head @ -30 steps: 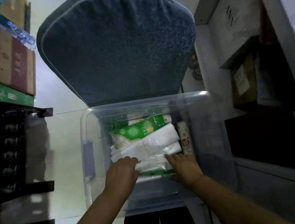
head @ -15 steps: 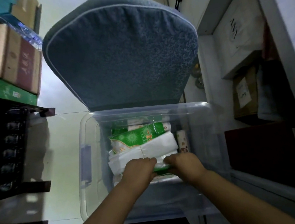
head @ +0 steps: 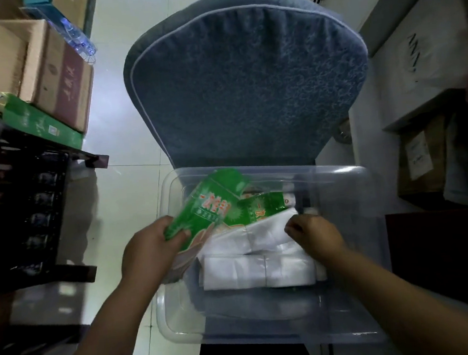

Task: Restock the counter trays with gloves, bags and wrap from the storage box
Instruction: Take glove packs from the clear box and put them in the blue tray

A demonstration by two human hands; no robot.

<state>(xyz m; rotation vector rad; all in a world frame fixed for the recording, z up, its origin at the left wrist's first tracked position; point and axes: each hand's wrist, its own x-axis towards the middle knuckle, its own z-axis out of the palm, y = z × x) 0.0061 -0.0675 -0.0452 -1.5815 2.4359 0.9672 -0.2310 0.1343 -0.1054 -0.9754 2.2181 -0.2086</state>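
Note:
A clear plastic storage box [head: 361,324] sits in front of me, below a blue cushioned chair back. My left hand [head: 148,250] grips a green printed packet [head: 210,207] and holds it tilted above the box's left side. My right hand [head: 314,232] rests inside the box with its fingers curled on a stack of white plastic bags [head: 257,268]. A second green packet [head: 263,207] lies deeper in the box, next to a white roll [head: 290,200] that is mostly hidden.
The blue chair back [head: 247,85] rises behind the box. On the left stands a dark rack [head: 32,212] topped by cardboard boxes [head: 57,76] and a green carton [head: 38,123]. Shelves with boxes [head: 423,160] line the right. Pale tiled floor [head: 126,186] lies between.
My left hand has pulled a green packet up out of the box and to the left. The right hand has shifted right onto the white bags.

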